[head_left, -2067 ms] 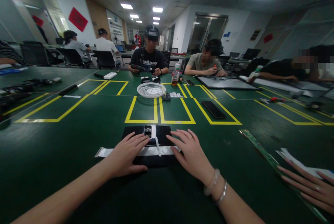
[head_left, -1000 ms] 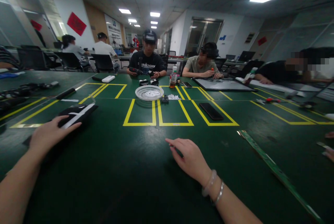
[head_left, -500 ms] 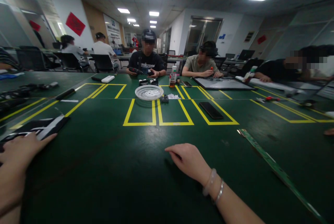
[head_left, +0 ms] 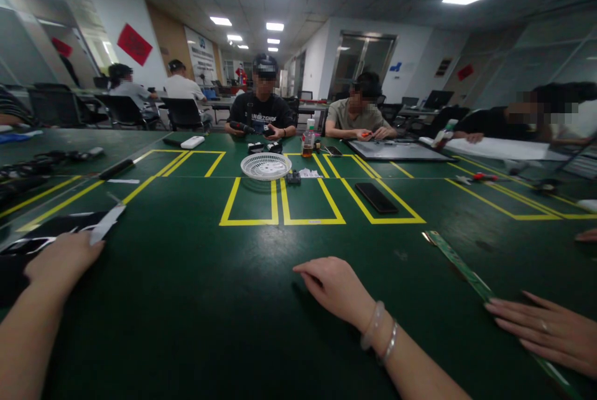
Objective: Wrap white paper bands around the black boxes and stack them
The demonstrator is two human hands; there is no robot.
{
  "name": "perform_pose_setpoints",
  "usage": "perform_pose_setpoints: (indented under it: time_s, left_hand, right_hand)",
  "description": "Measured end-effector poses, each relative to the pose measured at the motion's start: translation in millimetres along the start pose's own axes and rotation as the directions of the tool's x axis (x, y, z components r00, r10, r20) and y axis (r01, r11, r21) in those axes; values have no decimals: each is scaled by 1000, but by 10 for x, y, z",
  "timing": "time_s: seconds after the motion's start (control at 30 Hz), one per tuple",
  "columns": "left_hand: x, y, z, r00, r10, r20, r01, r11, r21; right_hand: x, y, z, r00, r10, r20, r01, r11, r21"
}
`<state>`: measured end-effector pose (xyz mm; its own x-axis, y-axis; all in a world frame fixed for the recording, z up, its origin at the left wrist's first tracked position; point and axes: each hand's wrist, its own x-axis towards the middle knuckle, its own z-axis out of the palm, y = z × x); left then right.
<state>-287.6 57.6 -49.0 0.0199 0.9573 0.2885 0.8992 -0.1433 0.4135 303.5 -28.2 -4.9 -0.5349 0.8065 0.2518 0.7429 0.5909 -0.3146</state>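
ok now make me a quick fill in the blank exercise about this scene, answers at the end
1. The left grip is on a panel coloured mostly ____.
2. Two bracelets circle the person's ____ wrist.
3. The phone lies inside an outline of ____ tape.
4. The round basket is coloured ____.

Missing words: black; right; yellow; white.

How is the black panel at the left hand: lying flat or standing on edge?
Lying flat: its broad side, with the white strip, faces up beneath the left hand.
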Motion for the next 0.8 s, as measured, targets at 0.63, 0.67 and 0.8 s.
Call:
perform_pose_setpoints:
  time_s: [0.63, 0.67, 0.8]
  left_hand:
    - [-407, 2834, 667, 592, 790, 157, -800, 601, -6]
    - [-442, 2872, 699, 563, 814, 142, -821, 571, -16]
    - [-459, 2875, 736, 529, 837, 138, -845, 535, -7]
  right_hand:
    - [12, -131, -48, 995, -104, -2, 104, 991, -83]
    - [15, -137, -44, 994, -103, 28, 105, 992, -71]
    - [25, -118, -26, 995, -90, 45, 93, 994, -65]
